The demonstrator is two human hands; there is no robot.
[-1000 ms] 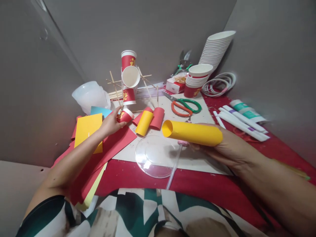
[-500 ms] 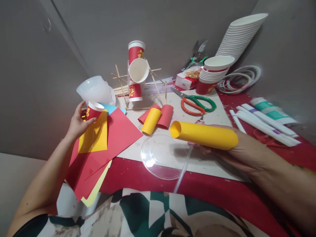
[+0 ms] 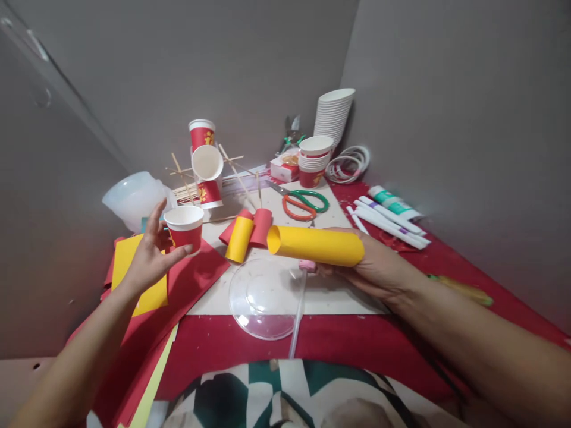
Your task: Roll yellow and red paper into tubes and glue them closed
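My left hand [image 3: 154, 252] is closed round a red and white paper cup [image 3: 185, 229], thumb in front, held upright over the coloured paper. A rolled yellow paper tube [image 3: 316, 245] lies across my right hand [image 3: 357, 267] and hides most of its fingers. Beneath the tube shows a pink glue gun [image 3: 307, 266], mostly covered, with a clear glue stick [image 3: 298, 315] trailing from it towards me. A round clear plastic lid [image 3: 254, 297] lies below and left of my right hand. Past it are a smaller yellow tube [image 3: 239, 239] and red paper tubes [image 3: 262, 227].
A frame of paper cups [image 3: 207, 163] and wooden sticks stands at the back. Scissors [image 3: 301, 203], stacked cups [image 3: 334, 116], a coiled white cord [image 3: 350, 165] and white sticks [image 3: 388, 221] lie right. Red paper [image 3: 191, 276] and a translucent bowl [image 3: 134, 199] are left.
My left hand has lifted the paper cup off to the right and nearer to me. The view has shifted; the yellow tube stays with my right hand.
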